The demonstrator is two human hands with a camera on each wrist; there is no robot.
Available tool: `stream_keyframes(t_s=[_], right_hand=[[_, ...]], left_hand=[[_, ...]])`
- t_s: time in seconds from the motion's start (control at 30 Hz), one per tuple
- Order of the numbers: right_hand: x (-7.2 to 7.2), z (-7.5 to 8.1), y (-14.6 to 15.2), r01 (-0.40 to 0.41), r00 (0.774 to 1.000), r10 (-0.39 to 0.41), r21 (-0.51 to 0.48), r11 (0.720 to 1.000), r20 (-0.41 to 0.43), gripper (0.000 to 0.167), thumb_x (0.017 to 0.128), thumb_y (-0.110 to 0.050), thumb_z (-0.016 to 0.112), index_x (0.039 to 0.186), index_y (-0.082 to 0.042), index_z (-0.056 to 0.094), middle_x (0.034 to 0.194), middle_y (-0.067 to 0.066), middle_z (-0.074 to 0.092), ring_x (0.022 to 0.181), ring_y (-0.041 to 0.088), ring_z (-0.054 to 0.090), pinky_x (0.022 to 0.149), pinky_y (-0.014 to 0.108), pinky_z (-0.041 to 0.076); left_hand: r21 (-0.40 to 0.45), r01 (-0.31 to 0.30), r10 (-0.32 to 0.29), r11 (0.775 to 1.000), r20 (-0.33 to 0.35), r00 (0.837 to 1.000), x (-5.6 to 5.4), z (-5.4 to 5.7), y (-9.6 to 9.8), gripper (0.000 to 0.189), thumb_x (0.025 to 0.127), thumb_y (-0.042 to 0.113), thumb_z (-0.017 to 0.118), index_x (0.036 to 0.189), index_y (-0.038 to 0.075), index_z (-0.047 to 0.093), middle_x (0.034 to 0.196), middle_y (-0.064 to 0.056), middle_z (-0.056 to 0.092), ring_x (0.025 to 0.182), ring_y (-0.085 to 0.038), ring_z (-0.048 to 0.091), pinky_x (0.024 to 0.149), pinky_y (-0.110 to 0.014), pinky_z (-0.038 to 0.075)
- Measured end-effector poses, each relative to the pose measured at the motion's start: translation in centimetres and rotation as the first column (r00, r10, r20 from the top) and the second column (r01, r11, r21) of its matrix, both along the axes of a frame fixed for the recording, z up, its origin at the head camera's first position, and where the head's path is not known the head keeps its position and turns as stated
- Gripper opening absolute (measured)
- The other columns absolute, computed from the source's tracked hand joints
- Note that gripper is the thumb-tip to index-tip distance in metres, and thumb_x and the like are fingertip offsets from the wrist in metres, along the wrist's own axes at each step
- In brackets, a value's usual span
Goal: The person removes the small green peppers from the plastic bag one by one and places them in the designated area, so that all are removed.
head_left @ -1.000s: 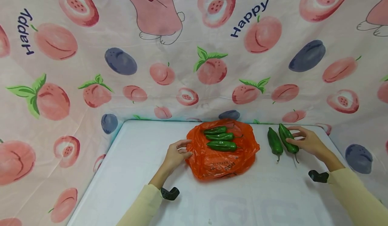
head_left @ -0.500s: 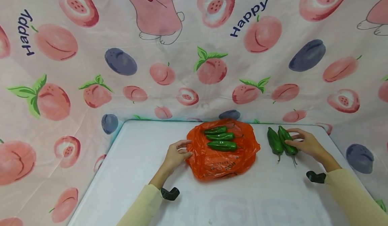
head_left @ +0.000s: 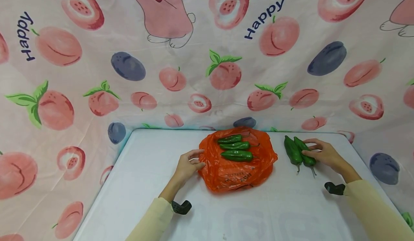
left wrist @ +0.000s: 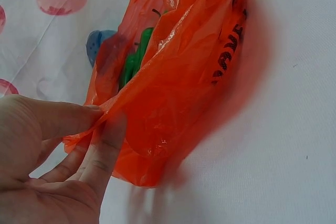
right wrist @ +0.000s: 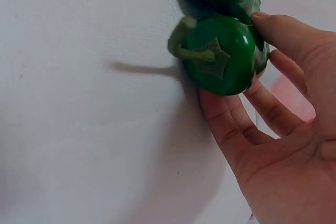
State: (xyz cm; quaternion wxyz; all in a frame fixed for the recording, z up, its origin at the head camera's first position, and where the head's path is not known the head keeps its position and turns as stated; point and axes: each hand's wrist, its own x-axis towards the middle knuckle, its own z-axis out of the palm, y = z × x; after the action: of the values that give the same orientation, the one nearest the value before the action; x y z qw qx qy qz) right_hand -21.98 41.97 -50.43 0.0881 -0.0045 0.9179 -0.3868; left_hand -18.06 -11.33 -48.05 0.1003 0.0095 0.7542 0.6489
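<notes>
An orange plastic bag (head_left: pixel 223 176) lies open near the table's far edge, with three green chili peppers (head_left: pixel 237 156) in it. My left hand (head_left: pixel 187 165) pinches the bag's left rim between thumb and fingers; the left wrist view shows the thin plastic (left wrist: pixel 168 98) caught there, with green showing behind it. To the right of the bag, my right hand (head_left: pixel 327 156) holds a green chili pepper (head_left: pixel 308 161) between thumb and fingers. Another green chili pepper (head_left: pixel 292 151) lies against it on the left. In the right wrist view, the held pepper's stem end (right wrist: pixel 231 72) faces the camera.
The white table (head_left: pixel 258 212) meets a hanging cloth (head_left: pixel 200 58) printed with peaches at its back edge and sides. A small black device (head_left: pixel 182 207) sits by the left wrist, and a similar black device (head_left: pixel 334 188) by the right.
My right hand has shifted slightly left and toward me with its pepper, which now lies against the other pepper. The left hand and the bag have stayed put.
</notes>
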Motion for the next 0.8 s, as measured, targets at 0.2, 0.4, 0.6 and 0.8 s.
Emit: stream_keyframes(t_s=[0.2,0.4,0.6,0.8], right_hand=[[0.0,0.0,-0.1,0.002,1.000,-0.002,0.005,1.000,0.008,0.071,0.099,-0.043,0.067,0.150,0.000,0.043,0.135,0.039,0.050,0.123,0.052,0.048,0.098,0.065,0.048],[-0.2,-0.1,0.0,-0.005,1.000,0.005,0.017,1.000,0.007,0.070,0.099,-0.043,0.067,0.150,0.000,0.044,0.134,0.039,0.051,0.122,0.052,0.049,0.097,0.064,0.050],[-0.2,-0.3,0.1,-0.013,1.000,0.012,0.015,1.000,0.006,0.070,0.100,-0.043,0.067,0.150,0.000,0.044,0.133,0.038,0.052,0.121,0.052,0.049,0.096,0.063,0.050],[-0.3,-0.5,0.2,-0.007,1.000,0.007,0.015,1.000,0.010,0.071,0.099,-0.044,0.067,0.150,0.000,0.044,0.133,0.038,0.052,0.121,0.052,0.049,0.097,0.064,0.049]], left_hand=[[0.000,-0.001,0.001,1.000,-0.021,1.000,0.7,1.0,0.2,0.047,0.091,-0.011,0.070,0.137,-0.004,0.060,0.128,-0.024,0.060,0.090,-0.022,0.068,0.081,-0.036,0.061],[0.004,-0.007,0.007,1.000,-0.001,1.000,0.6,1.1,0.2,0.047,0.091,-0.011,0.070,0.136,-0.002,0.061,0.128,-0.023,0.061,0.090,-0.023,0.068,0.082,-0.038,0.060],[0.001,-0.011,0.011,1.000,-0.003,1.000,0.5,1.0,0.2,0.047,0.090,-0.011,0.070,0.136,-0.002,0.062,0.128,-0.023,0.061,0.090,-0.024,0.068,0.083,-0.037,0.060],[0.000,-0.009,0.009,1.000,-0.005,1.000,-0.5,-1.3,-0.2,0.048,0.090,-0.008,0.073,0.136,0.005,0.064,0.128,-0.019,0.062,0.091,-0.021,0.069,0.078,-0.031,0.060]])
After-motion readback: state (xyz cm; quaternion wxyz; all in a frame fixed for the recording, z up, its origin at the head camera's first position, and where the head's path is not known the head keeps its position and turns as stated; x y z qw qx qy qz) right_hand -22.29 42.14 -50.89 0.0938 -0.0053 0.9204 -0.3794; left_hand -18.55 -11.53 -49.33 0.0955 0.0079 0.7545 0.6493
